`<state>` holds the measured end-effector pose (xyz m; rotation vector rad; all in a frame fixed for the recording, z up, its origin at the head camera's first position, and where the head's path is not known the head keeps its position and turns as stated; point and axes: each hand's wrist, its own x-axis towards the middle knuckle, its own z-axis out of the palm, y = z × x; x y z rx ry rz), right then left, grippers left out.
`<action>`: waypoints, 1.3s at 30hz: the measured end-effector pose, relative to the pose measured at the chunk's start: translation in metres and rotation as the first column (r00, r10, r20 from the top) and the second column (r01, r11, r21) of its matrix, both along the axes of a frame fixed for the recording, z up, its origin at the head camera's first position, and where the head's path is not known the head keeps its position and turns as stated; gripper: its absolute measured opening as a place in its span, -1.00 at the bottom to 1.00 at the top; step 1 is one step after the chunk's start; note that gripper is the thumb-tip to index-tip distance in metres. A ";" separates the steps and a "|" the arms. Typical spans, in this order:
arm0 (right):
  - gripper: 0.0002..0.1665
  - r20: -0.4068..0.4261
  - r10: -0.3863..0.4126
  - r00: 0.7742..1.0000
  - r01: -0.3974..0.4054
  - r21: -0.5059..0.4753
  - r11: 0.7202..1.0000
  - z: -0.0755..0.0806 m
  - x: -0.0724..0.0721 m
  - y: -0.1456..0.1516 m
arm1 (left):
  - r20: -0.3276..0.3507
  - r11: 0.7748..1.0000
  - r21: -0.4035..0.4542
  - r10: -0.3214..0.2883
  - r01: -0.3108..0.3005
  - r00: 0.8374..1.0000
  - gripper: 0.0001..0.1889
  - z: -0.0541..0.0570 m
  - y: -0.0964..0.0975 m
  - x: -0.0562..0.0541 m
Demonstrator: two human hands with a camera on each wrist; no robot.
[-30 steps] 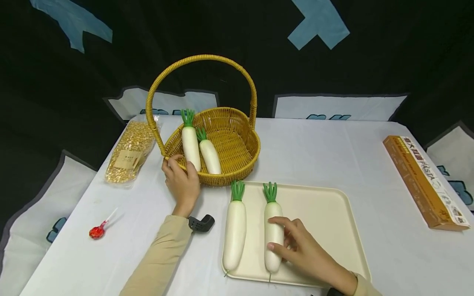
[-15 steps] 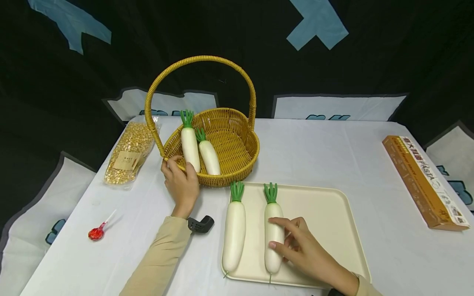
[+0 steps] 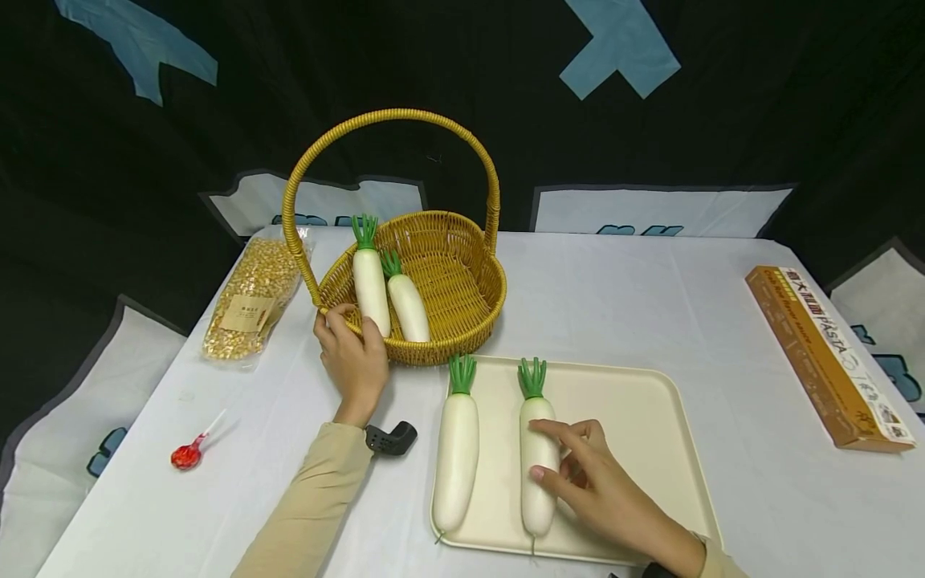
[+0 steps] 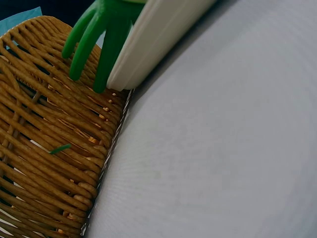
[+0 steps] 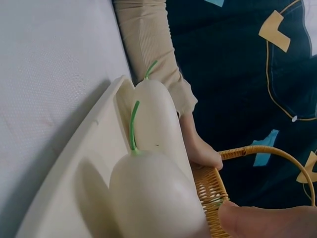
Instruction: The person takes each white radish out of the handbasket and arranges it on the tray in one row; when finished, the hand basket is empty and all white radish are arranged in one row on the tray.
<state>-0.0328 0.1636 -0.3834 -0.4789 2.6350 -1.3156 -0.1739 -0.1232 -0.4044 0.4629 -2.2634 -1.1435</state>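
My left hand (image 3: 354,357) grips the near left rim of the yellow wicker basket (image 3: 455,289), its fingers over the edge. Two white radishes with green tops lean inside: a longer radish (image 3: 371,289) and a shorter radish (image 3: 409,309). On the cream tray (image 3: 636,433), my right hand (image 3: 600,482) holds the right-hand radish (image 3: 536,498) by its middle, thumb and index finger over its upper side. Another radish (image 3: 457,457) lies to its left on the tray. In the right wrist view, the thumb (image 5: 267,220) shows beside the held radish (image 5: 153,193).
A bag of yellow corn kernels (image 3: 253,297) lies left of the basket. A red lollipop (image 3: 188,455) is nearer the table's left edge. At the far right lies an orange pasta box (image 3: 831,361). The tray's upper edge sits close to the basket's front.
My right hand and the radish it holds have shifted slightly to the right on the tray. The left hand stays on the basket rim.
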 end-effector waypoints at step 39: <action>-0.30 0.589 0.192 0.785 0.465 -0.766 0.444 0.014 -0.106 0.034 | -0.005 1.000 0.004 -0.001 0.001 1.000 -0.67 0.001 0.002 0.000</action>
